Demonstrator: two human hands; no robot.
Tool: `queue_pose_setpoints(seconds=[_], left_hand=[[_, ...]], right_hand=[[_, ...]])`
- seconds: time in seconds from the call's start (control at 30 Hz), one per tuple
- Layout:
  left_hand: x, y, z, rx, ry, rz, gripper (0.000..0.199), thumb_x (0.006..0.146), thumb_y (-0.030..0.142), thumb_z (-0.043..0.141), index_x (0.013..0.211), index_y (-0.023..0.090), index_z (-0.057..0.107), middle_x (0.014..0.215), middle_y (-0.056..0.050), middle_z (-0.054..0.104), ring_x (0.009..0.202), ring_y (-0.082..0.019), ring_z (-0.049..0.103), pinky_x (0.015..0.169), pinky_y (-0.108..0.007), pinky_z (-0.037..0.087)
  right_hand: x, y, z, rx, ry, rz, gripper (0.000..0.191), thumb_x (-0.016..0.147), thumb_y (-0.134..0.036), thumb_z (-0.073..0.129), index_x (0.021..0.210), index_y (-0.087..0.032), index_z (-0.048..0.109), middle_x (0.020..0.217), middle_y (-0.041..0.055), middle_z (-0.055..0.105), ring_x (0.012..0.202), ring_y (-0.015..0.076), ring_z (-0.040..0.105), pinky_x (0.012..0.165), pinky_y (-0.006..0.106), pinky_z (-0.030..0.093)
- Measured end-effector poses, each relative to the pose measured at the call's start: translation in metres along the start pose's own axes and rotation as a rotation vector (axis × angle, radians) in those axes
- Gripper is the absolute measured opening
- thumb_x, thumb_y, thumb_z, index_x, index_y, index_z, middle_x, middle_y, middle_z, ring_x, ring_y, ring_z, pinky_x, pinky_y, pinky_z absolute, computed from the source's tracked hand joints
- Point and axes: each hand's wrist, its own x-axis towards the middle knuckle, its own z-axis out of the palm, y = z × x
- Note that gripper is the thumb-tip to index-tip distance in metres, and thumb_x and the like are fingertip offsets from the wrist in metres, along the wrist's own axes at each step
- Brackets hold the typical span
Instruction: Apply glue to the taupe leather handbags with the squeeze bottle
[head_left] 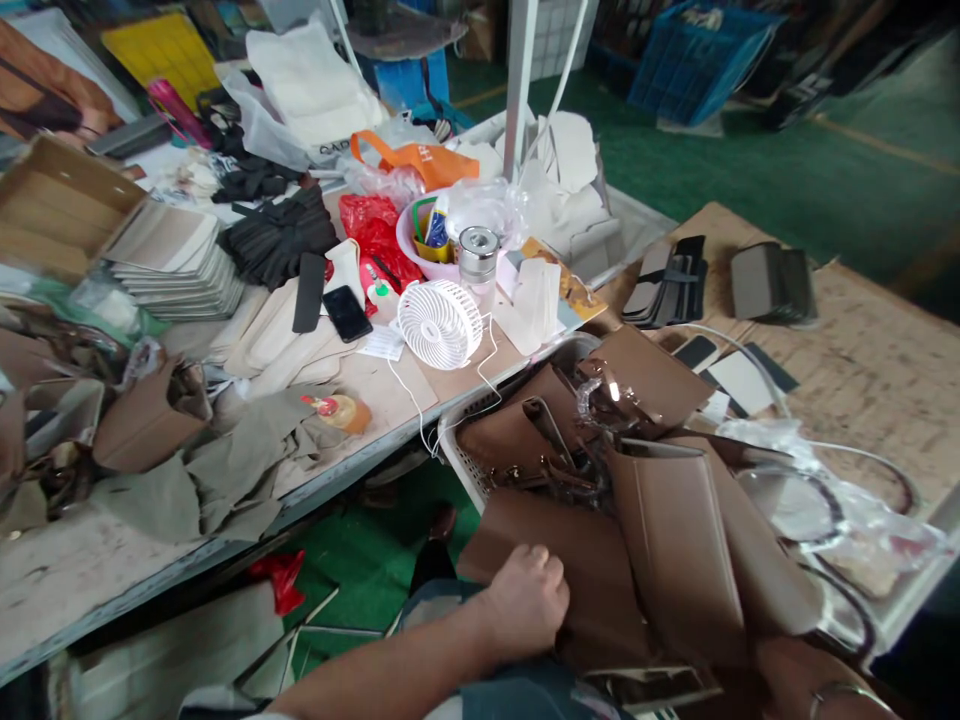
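Observation:
My left hand [527, 597] is closed, knuckles up, against a brown leather-like bag [555, 530] on my lap. What its curled fingers hold, if anything, is hidden. At the lower right edge my right hand [795, 672] shows only in part, with a bracelet at the wrist. Its fingers disappear behind the brown bags, close to a bag opening [652, 686] at the bottom. Another brown bag [679, 530] stands upright between the two hands. Behind it, several more brown bags with metal fittings and clear wrap fill a pale plastic basket [466, 462].
On the left table are a white fan [440, 325], a phone [346, 313], a glue bottle [341, 411] and grey-green material scraps [240, 465]. The right table [892, 370] bears dark panel stacks [772, 283] and clear plastic [870, 500]. The fan's white cord hangs over the table edge.

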Motion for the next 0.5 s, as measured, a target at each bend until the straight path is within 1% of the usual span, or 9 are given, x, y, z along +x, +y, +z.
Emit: queue_pose_setpoints(seconds=[0.07, 0.13, 0.2, 0.27, 0.3, 0.37, 0.4, 0.47, 0.5], left_hand=[[-0.011, 0.017, 0.013, -0.005, -0.043, 0.099, 0.017, 0.083, 0.024, 0.052, 0.074, 0.014, 0.062, 0.077, -0.008, 0.057, 0.075, -0.023, 0.053, 0.057, -0.035, 0.042], [-0.014, 0.023, 0.018, -0.009, -0.070, 0.097, 0.014, 0.082, 0.024, 0.054, 0.075, 0.014, 0.062, 0.077, -0.007, 0.057, 0.076, -0.023, 0.054, 0.057, -0.034, 0.043], [-0.011, 0.016, 0.009, -0.010, -0.078, 0.068, 0.026, 0.077, 0.037, 0.062, 0.082, 0.011, 0.064, 0.082, -0.009, 0.059, 0.081, -0.025, 0.055, 0.063, -0.036, 0.046], [-0.002, -0.001, -0.008, -0.054, -0.087, 0.082, 0.052, 0.068, 0.056, 0.066, 0.089, 0.009, 0.066, 0.086, -0.012, 0.061, 0.082, -0.027, 0.056, 0.068, -0.040, 0.048], [0.004, -0.013, -0.019, -0.110, -0.092, 0.104, 0.058, 0.068, 0.063, 0.064, 0.091, 0.010, 0.067, 0.086, -0.011, 0.063, 0.080, -0.027, 0.058, 0.070, -0.039, 0.049], [0.022, -0.042, -0.040, -0.270, -0.056, 0.088, 0.047, 0.077, 0.062, 0.056, 0.091, 0.019, 0.070, 0.082, -0.005, 0.066, 0.077, -0.020, 0.061, 0.072, -0.032, 0.050], [0.034, -0.058, -0.050, -0.311, 0.012, 0.026, 0.041, 0.084, 0.058, 0.050, 0.091, 0.022, 0.070, 0.085, -0.003, 0.068, 0.080, -0.017, 0.062, 0.075, -0.029, 0.049], [0.064, -0.090, -0.063, -0.152, 0.293, -0.341, 0.045, 0.088, 0.055, 0.045, 0.104, 0.018, 0.066, 0.103, -0.008, 0.067, 0.100, -0.021, 0.060, 0.090, -0.032, 0.046], [0.082, -0.105, -0.067, -0.106, 0.338, -0.425, 0.051, 0.090, 0.051, 0.043, 0.119, 0.012, 0.058, 0.118, -0.015, 0.061, 0.114, -0.026, 0.053, 0.098, -0.038, 0.041]], right_hand=[[0.008, 0.022, -0.015, -0.004, -0.079, 0.040, 0.018, 0.040, -0.023, 0.056, 0.051, -0.037, 0.062, 0.058, 0.0123, 0.065, 0.058, 0.0318, 0.068, 0.057, 0.047, 0.049], [0.016, 0.030, -0.028, -0.010, -0.121, 0.063, 0.011, 0.041, -0.026, 0.060, 0.042, -0.036, 0.054, 0.055, 0.0149, 0.063, 0.055, 0.0306, 0.066, 0.054, 0.045, 0.045], [0.021, 0.021, -0.038, 0.008, -0.167, 0.072, 0.012, 0.047, -0.030, 0.061, 0.040, -0.034, 0.051, 0.048, 0.0123, 0.059, 0.048, 0.0283, 0.063, 0.049, 0.044, 0.042], [0.023, -0.001, -0.049, 0.060, -0.222, 0.064, 0.011, 0.056, -0.035, 0.059, 0.047, -0.032, 0.055, 0.046, 0.0071, 0.058, 0.045, 0.0252, 0.060, 0.048, 0.041, 0.043], [0.023, -0.014, -0.056, 0.093, -0.227, 0.053, 0.009, 0.062, -0.036, 0.057, 0.053, -0.032, 0.057, 0.049, 0.0050, 0.059, 0.047, 0.0239, 0.062, 0.049, 0.038, 0.045], [0.026, -0.039, -0.070, 0.150, -0.154, 0.011, 0.012, 0.074, -0.038, 0.054, 0.069, -0.030, 0.062, 0.060, 0.0023, 0.066, 0.056, 0.0222, 0.066, 0.052, 0.034, 0.049], [0.028, -0.049, -0.077, 0.176, -0.066, -0.011, 0.017, 0.080, -0.040, 0.052, 0.083, -0.029, 0.065, 0.070, 0.0023, 0.070, 0.063, 0.0218, 0.068, 0.056, 0.033, 0.052], [0.036, -0.064, -0.088, 0.189, 0.153, -0.072, 0.034, 0.087, -0.046, 0.048, 0.112, -0.026, 0.060, 0.097, 0.0054, 0.072, 0.083, 0.0231, 0.070, 0.070, 0.034, 0.056], [0.040, -0.071, -0.090, 0.174, 0.249, -0.105, 0.044, 0.088, -0.048, 0.049, 0.125, -0.024, 0.053, 0.110, 0.0078, 0.069, 0.094, 0.0247, 0.068, 0.078, 0.036, 0.056]])
